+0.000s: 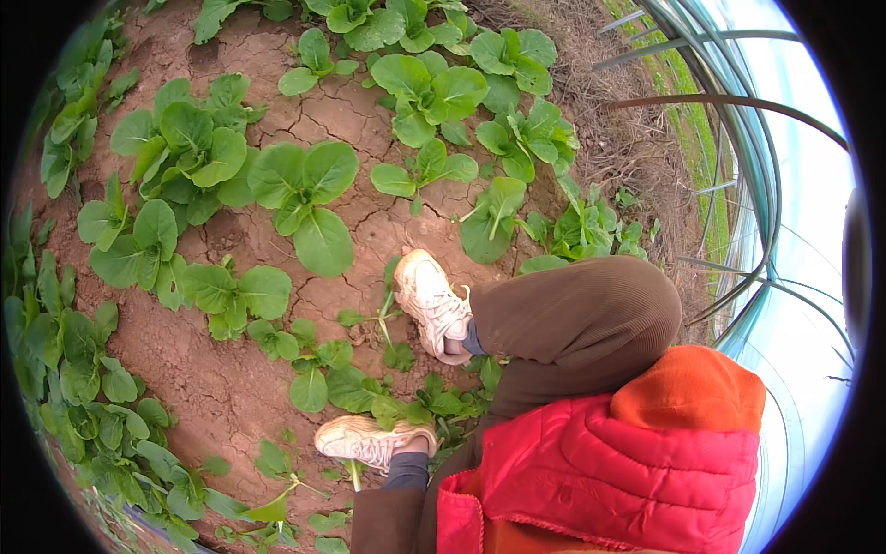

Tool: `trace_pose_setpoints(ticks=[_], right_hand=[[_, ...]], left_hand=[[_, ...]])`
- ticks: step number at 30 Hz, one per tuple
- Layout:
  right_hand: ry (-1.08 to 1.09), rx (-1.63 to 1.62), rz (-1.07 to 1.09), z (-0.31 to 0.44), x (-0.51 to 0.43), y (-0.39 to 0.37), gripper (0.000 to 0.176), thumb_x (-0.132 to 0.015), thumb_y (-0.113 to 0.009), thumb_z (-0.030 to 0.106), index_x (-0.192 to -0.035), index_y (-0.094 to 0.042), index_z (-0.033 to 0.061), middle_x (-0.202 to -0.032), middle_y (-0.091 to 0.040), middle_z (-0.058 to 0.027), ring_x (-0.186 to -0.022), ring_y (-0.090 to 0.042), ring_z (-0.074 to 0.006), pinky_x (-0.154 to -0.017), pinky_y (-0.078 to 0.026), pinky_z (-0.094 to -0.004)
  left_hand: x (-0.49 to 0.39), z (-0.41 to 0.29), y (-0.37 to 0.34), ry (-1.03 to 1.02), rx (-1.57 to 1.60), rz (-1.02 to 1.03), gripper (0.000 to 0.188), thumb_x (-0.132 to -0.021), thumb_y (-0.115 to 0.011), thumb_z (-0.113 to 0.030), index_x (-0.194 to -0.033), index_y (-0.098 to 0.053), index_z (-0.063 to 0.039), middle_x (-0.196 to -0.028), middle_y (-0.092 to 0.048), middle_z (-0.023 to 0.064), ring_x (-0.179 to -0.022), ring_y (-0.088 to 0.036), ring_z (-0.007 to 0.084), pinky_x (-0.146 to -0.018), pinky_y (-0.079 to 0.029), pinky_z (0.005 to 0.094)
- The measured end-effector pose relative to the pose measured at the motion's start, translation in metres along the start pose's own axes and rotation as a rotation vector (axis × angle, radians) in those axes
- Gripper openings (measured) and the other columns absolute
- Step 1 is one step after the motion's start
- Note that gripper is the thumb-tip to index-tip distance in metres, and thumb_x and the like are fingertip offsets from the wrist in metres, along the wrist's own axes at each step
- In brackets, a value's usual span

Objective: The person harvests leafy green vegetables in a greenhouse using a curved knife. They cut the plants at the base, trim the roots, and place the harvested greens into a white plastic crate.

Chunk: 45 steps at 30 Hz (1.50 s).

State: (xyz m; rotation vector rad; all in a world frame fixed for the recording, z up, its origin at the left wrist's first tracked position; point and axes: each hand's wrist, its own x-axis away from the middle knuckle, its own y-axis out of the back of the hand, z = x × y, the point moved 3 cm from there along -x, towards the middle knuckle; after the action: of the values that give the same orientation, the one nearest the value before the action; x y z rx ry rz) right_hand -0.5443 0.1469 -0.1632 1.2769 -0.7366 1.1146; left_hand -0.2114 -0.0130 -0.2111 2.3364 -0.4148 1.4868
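Observation:
Neither of my hands is in view; an orange sleeve [689,391] shows beside my red quilted vest [616,471]. Before me, young leafy green plants [304,201] grow in cracked reddish-brown soil [242,395]. My knees are bent in brown corduroy trousers [574,318]. One dirty white shoe [429,301] rests on the soil near a small plant with drooping leaves [383,318]. The other shoe [374,440] stands beside low leaves [408,408]. A few limp leaves [273,509] lie near the bottom edge.
Dense rows of leafy plants [76,353] run along the left. Dry plant litter [609,104] borders the bed at the upper right. Beyond it are curved metal greenhouse hoops [727,100] and translucent plastic sheeting [803,208].

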Motion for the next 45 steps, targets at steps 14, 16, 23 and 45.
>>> trace_pose_setpoints(ticks=[14,16,23,45], right_hand=[[0.05,-0.073,-0.112,0.052,0.03,0.009,0.044,-0.084,-0.055,0.043,-0.079,-0.063,0.0003,-0.077,-0.063,-0.0195,-0.074,-0.061,-0.0362,-0.067,-0.047,-0.0419],[0.083,-0.095,-0.118,0.054,0.02,0.005,0.044,-0.085,-0.055,0.043,-0.079,-0.063,0.0002,-0.077,-0.063,-0.0195,-0.074,-0.061,-0.0362,-0.066,-0.047,-0.0419],[0.204,-0.146,-0.12,0.042,-0.031,0.002,0.044,-0.085,-0.055,0.043,-0.079,-0.063,0.0001,-0.076,-0.063,-0.0195,-0.074,-0.061,-0.0362,-0.066,-0.047,-0.0419],[0.289,-0.903,-0.187,0.191,-0.051,0.081,0.033,-0.094,-0.046,0.038,-0.087,-0.047,0.0054,-0.058,-0.046,-0.0007,-0.045,-0.044,-0.0092,-0.041,-0.038,-0.0253]], left_hand=[[0.372,0.334,0.174,0.557,0.61,-0.944,0.043,-0.087,-0.045,-0.031,-0.122,-0.051,-0.007,-0.119,-0.053,0.0071,-0.104,-0.051,0.0191,-0.09,-0.04,0.0314],[0.369,0.305,0.193,0.515,0.641,-1.086,0.042,-0.087,-0.046,-0.03,-0.122,-0.051,-0.006,-0.117,-0.054,0.0074,-0.102,-0.052,0.0186,-0.088,-0.041,0.0307],[0.315,0.183,0.147,0.319,0.78,-1.207,0.039,-0.087,-0.051,-0.023,-0.12,-0.052,-0.003,-0.112,-0.057,0.0081,-0.096,-0.054,0.017,-0.083,-0.044,0.0284],[0.099,-0.175,0.425,-0.67,-0.249,-0.906,0.022,-0.076,-0.063,-0.007,-0.097,-0.062,-0.001,-0.092,-0.063,0.0157,-0.09,-0.06,0.0322,-0.08,-0.048,0.0385]])
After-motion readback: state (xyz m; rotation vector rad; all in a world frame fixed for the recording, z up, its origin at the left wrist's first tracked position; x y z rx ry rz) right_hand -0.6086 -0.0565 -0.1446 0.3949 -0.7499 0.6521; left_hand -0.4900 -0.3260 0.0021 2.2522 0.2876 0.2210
